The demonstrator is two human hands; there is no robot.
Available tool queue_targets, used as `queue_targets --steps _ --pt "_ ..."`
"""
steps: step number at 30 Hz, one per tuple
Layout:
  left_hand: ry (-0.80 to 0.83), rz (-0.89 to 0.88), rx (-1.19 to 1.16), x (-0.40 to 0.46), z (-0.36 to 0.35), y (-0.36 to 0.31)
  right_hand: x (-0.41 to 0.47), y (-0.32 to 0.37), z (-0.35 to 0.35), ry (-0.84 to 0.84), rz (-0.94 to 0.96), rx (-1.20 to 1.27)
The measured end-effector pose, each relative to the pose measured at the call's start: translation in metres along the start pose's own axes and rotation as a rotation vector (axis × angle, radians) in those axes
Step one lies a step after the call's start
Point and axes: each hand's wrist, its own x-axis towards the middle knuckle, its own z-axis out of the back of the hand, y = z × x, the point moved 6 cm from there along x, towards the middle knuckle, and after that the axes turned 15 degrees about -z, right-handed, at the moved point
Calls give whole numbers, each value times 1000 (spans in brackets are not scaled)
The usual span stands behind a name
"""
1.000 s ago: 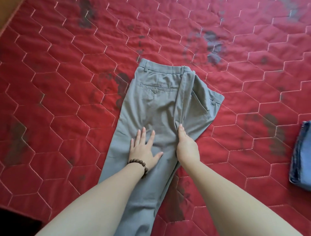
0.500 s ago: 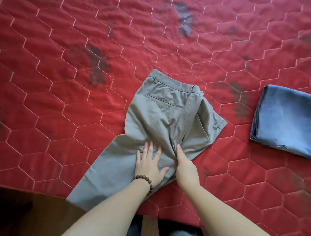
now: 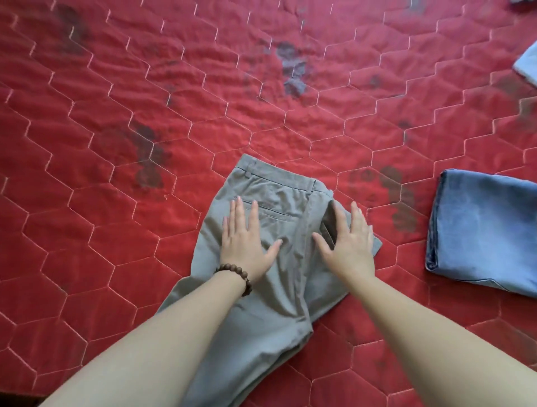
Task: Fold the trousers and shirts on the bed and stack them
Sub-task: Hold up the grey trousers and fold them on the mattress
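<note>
Grey trousers [image 3: 279,200] lie on the red quilted bed [image 3: 116,162], folded lengthwise, waistband pointing away from me, legs running back under my arms. My left hand [image 3: 244,241], with a brown bead bracelet at the wrist, lies flat with spread fingers on the seat, just below the back pocket. My right hand [image 3: 348,241] lies flat on the folded right flap near the hip. Neither hand grips the cloth. A folded pair of blue jeans [image 3: 482,232] rests on the bed to the right.
A pale blue garment [image 3: 527,65] shows at the far right edge, and a dark item [image 3: 523,2] at the top right corner. Dark faded patches mark the quilt. The bed's near edge runs along the bottom left.
Both hands have slid up the trousers from the crotch toward the waistband and spread flat. My right hand, earlier on edge along the fold, now lies palm down. The view has shifted.
</note>
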Motion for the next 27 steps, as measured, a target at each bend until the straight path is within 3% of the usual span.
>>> queue_targets --steps 8,13,20,27 --pt "25 177 84 77 -6 62 60 19 -32 226 29 -109" --pt "-91 116 129 80 -6 55 58 25 -52 150 -16 -156" --pt "-173 258 -197 75 1 60 51 29 -50 145 -33 -125" --pt "-165 110 -318 38 20 3 8 42 -24 307 1 86"
